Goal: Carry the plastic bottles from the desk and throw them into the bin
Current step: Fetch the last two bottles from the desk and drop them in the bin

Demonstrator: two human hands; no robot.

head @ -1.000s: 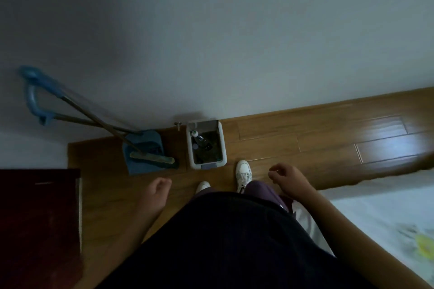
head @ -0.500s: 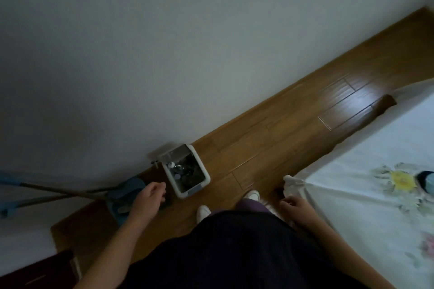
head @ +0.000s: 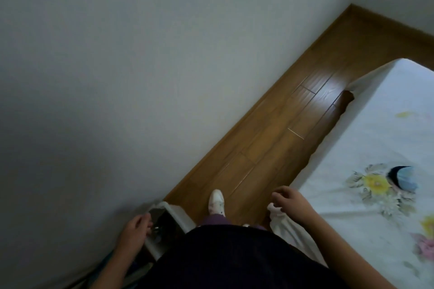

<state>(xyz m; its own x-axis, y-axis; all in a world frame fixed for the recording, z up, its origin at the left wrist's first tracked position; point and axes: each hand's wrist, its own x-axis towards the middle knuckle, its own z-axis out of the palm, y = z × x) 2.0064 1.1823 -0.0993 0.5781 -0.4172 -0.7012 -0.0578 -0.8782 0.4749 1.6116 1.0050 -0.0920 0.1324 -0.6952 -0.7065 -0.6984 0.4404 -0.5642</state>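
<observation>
A small white-rimmed bin (head: 179, 214) stands on the wooden floor against the wall, at the lower left, partly hidden by my dark clothing. Inside it something shiny (head: 156, 230) glints, likely a bottle, too dark to make out. My left hand (head: 135, 230) hangs beside the bin's left edge, fingers loosely curled, holding nothing. Near the bed's corner, my right hand (head: 290, 201) is loosely curled too, and nothing is in it. No desk is in view.
A bed with a white flowered sheet (head: 375, 147) fills the right side. A strip of wooden floor (head: 277, 138) runs between it and the grey wall (head: 141, 77). My white shoe (head: 216, 201) steps forward. A blue handle (head: 103, 267) shows at the bottom left.
The view has swung right and away from the bin, which slid to the lower left. The bed now fills more of the right side. Both hands stay free of any object.
</observation>
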